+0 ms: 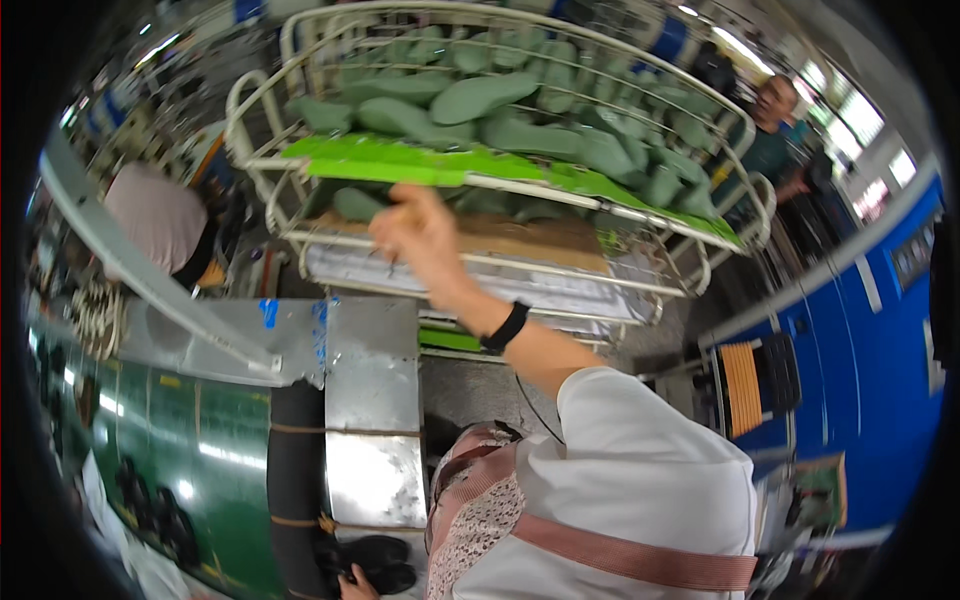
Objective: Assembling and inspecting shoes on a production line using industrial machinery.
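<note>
My right hand (418,240), with a black band (506,328) on its wrist, reaches out over the front of a cream metal rack (560,268). Its fingers are partly bent and apart, slightly blurred, and nothing shows between them. Just beyond it, grey-green foot-shaped pieces like insoles (412,122) lie heaped on the rack's top shelf, which has a bright green lining (390,158). At the bottom edge, my left hand (358,584) grips a black shoe (375,560) beside the metal bench; most of that hand is cut off.
A bare metal bench top (372,375) runs beside a green conveyor belt (225,440) carrying dark shoes (160,515). A grey metal post (150,260) slants across the left. One person (160,220) sits at left; another person (765,140) is behind the rack. Blue cabinets (860,330) line the right.
</note>
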